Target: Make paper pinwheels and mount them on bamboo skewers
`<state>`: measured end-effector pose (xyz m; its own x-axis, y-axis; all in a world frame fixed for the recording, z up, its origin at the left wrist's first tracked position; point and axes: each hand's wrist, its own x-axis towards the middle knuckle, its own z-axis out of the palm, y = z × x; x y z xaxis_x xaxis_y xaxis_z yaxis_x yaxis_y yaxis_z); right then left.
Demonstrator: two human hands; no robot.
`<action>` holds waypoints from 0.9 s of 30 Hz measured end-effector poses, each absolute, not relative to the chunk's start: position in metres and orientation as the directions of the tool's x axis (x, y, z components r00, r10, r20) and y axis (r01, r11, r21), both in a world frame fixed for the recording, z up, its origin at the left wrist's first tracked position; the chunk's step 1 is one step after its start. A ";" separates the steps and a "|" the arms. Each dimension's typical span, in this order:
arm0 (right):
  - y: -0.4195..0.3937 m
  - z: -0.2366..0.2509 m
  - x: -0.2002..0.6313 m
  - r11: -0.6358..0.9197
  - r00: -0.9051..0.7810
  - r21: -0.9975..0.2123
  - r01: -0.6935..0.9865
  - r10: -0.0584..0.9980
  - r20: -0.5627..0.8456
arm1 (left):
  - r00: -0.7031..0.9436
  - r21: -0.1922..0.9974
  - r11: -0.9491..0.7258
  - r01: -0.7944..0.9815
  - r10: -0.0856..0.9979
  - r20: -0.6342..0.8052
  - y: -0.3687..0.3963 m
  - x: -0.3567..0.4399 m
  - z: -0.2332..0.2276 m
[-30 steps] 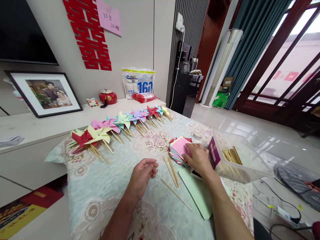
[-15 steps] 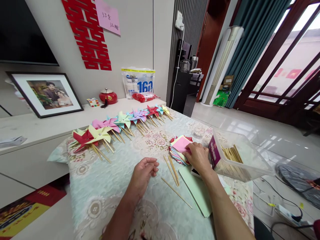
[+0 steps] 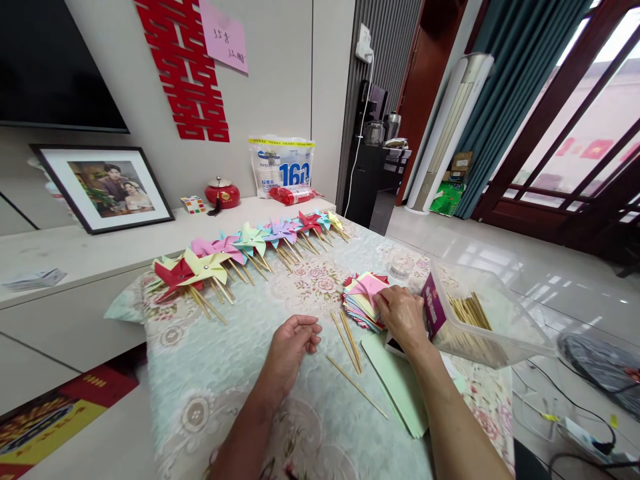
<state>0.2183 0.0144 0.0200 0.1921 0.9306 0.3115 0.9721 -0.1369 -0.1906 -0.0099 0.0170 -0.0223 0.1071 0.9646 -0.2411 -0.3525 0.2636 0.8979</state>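
Our right hand point(image 3: 404, 317) is where it's at: thumb and forefinger look to be pinching the near right corner of the pink sheet point(image 3: 367, 285), though part of that contact is hidden from us. The rest of the sheet lies just beyond those fingers and to their left, on top of the fanned paper stack point(image 3: 361, 315). It's squarish, so we can't really call a long axis on it. Our left hand point(image 3: 295, 341) sits farther off, left and on the near side, its fingers loosely half-curled with nothing we can see between them, so the right one is clearly closer. The loose sticks point(image 3: 352, 343) lie on the tabletop point(image 3: 225, 373) between both sets of fingers, a bit nearer the left ones, slanting from far left to near right. Green paper strips point(image 3: 395, 393) are on the near side of our right fingers, and the clear plastic box point(image 3: 434, 308) is off to their right.
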 end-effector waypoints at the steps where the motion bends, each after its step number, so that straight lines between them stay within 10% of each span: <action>1: 0.015 0.020 0.219 -0.140 0.199 -0.194 0.971 0.924 0.327 | 0.107 0.898 0.265 -0.352 0.964 -0.242 0.017 -0.010 -0.022; 14: 0.013 0.018 0.222 0.132 0.052 -0.155 0.979 0.574 0.817 | 0.125 0.891 0.266 -0.368 0.964 -0.236 0.015 -0.010 -0.024; 27: -0.011 0.021 0.150 0.667 -0.546 -0.256 0.699 0.730 0.411 | 0.168 0.811 0.312 -0.496 0.950 -0.263 0.016 -0.031 -0.011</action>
